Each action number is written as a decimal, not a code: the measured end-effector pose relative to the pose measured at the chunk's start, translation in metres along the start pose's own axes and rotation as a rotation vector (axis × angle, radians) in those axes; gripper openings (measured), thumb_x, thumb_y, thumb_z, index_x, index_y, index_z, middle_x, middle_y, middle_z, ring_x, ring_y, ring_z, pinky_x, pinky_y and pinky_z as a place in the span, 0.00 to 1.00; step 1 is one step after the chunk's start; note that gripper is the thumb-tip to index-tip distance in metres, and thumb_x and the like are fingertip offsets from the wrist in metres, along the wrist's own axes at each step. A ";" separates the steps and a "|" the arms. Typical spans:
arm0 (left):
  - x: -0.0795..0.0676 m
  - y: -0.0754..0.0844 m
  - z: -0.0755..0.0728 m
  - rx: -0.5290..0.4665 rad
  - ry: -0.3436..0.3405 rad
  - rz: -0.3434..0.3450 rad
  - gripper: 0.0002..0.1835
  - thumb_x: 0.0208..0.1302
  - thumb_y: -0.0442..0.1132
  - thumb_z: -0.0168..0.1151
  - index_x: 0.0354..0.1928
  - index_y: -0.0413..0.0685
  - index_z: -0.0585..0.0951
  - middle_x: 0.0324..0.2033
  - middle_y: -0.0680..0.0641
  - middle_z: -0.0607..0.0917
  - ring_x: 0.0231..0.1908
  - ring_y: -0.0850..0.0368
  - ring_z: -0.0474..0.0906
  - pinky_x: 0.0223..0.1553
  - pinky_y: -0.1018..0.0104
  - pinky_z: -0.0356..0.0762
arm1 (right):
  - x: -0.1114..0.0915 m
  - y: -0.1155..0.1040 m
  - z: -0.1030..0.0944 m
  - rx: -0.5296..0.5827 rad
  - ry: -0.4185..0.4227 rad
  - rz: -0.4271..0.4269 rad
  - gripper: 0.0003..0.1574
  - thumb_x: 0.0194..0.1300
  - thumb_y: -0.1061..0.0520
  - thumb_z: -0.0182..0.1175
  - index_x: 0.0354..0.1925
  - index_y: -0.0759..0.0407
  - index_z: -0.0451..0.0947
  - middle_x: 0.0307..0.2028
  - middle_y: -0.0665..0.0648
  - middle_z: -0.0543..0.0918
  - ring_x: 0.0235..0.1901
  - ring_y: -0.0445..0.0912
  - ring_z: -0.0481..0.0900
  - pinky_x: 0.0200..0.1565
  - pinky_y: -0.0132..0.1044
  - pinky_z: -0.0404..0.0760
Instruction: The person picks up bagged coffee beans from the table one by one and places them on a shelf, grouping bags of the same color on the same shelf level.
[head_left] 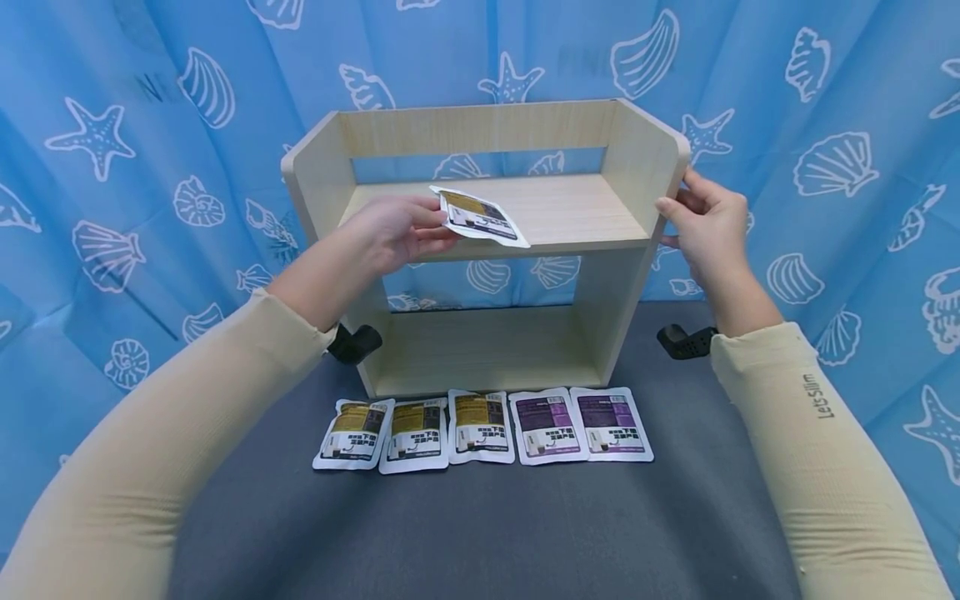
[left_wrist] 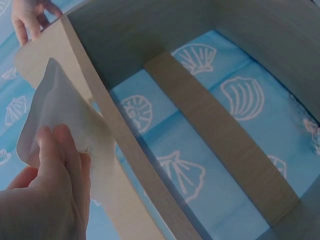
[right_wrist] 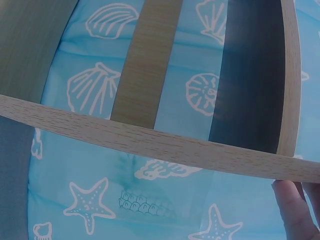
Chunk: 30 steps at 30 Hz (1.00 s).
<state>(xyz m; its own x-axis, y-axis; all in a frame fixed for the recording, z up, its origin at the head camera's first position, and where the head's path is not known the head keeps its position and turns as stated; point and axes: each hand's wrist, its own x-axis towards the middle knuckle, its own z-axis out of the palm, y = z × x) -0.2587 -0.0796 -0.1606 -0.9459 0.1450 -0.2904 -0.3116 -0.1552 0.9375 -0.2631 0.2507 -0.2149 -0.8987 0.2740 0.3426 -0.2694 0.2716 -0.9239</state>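
Observation:
My left hand (head_left: pixel 405 231) pinches a flat white-edged pouch (head_left: pixel 482 218) with a yellow and dark label, tilted over the front of the upper shelf (head_left: pixel 570 204). In the left wrist view the pouch's plain pale back (left_wrist: pixel 65 115) faces the camera, with my fingers (left_wrist: pixel 52 155) against it. My right hand (head_left: pixel 707 218) grips the front edge of the wooden rack's right side panel (head_left: pixel 648 167), thumb at the near side. Only some fingertips (right_wrist: pixel 292 205) of that hand show below the panel edge in the right wrist view.
In front of the rack a row of pouches lies on the grey table (head_left: pixel 480 533): several yellow-labelled ones (head_left: pixel 414 433) at left, two purple-labelled ones (head_left: pixel 550 425) at right. The rack's lower shelf (head_left: pixel 480 350) is behind them. A blue shell-print curtain (head_left: pixel 832 167) hangs behind.

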 end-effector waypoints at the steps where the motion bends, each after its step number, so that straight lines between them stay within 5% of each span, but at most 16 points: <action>1: 0.002 0.000 0.001 -0.003 0.001 -0.002 0.23 0.72 0.29 0.51 0.67 0.44 0.70 0.61 0.42 0.75 0.56 0.49 0.77 0.53 0.63 0.77 | 0.000 0.000 0.000 0.000 0.000 0.001 0.33 0.67 0.57 0.60 0.68 0.42 0.67 0.63 0.59 0.74 0.59 0.51 0.75 0.34 0.27 0.81; 30: 0.031 -0.001 0.036 -0.082 -0.005 0.014 0.19 0.70 0.29 0.54 0.61 0.43 0.77 0.54 0.42 0.81 0.50 0.49 0.82 0.45 0.65 0.81 | -0.001 0.001 -0.001 -0.021 0.000 0.005 0.33 0.68 0.55 0.60 0.68 0.41 0.66 0.63 0.58 0.74 0.59 0.50 0.75 0.42 0.35 0.81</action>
<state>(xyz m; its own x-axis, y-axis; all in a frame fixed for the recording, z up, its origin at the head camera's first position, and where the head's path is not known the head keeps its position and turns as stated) -0.2846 -0.0396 -0.1638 -0.9496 0.1476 -0.2765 -0.3054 -0.2371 0.9222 -0.2617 0.2518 -0.2157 -0.9002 0.2751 0.3375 -0.2571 0.2897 -0.9219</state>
